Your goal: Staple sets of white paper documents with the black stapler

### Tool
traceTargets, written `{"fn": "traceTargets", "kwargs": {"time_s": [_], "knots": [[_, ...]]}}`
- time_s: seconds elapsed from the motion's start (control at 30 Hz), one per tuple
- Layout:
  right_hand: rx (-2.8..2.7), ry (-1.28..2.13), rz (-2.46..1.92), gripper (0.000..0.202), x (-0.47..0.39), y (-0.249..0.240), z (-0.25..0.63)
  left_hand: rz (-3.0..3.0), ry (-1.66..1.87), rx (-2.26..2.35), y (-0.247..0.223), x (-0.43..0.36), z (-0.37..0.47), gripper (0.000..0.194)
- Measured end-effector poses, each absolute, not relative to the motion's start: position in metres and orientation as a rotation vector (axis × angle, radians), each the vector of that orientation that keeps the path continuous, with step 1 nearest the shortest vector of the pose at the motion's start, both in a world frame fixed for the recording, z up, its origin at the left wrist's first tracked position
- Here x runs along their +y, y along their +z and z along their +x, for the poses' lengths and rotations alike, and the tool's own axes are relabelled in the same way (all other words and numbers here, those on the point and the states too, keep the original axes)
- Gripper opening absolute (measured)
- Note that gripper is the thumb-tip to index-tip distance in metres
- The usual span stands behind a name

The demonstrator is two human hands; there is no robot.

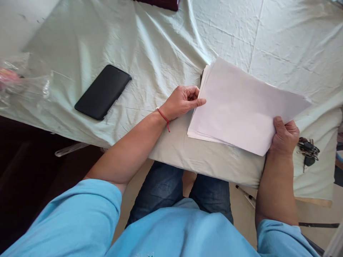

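Note:
A stack of white paper sheets lies tilted over the cloth-covered table, its edges slightly fanned at the left. My left hand pinches the stack's left edge, thumb on top and fingers curled beneath. At the lower right corner my right hand grips the sheets, thumb on top and the other fingers mostly hidden under them. A small dark edge of something shows behind the stack's upper left side; I cannot make out what it is.
Left of the hands lies a black smartphone. A bunch of keys sits just right of my right hand. Clear plastic wrapping is at the far left, and a dark red object at the top edge. The wrinkled pale tablecloth hangs over the front.

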State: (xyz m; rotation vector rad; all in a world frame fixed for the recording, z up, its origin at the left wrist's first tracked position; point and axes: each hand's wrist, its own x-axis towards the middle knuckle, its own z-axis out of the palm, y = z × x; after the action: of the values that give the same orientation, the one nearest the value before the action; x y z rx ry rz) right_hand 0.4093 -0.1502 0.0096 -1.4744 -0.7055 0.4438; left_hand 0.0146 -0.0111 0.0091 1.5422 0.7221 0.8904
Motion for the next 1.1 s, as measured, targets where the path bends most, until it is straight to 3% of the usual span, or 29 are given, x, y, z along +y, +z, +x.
{"fn": "traceTargets", "kwargs": {"time_s": [0.17, 0.4, 0.6, 0.9, 1.1], "knots": [[-0.696, 0.429, -1.442, 0.049, -0.149, 0.006, 0.415, 1.641, 0.847, 0.776, 0.008, -0.010, 0.014, 0.051], [-0.705, 0.385, -1.443, 0.047, -0.150, 0.003, 0.417, 1.654, 0.859, 0.810, 0.014, -0.013, 0.014, 0.070], [-0.682, 0.366, -1.422, 0.051, -0.148, 0.002, 0.419, 1.667, 0.738, 0.735, 0.015, -0.013, 0.013, 0.043], [-0.696, 0.394, -1.389, 0.044, -0.149, 0.003, 0.416, 1.753, 0.830, 0.831, 0.016, -0.013, 0.015, 0.062], [-0.571, 0.391, -1.419, 0.036, -0.147, 0.007, 0.410, 1.767, 0.738, 0.791, 0.020, -0.014, 0.014, 0.046]]}}
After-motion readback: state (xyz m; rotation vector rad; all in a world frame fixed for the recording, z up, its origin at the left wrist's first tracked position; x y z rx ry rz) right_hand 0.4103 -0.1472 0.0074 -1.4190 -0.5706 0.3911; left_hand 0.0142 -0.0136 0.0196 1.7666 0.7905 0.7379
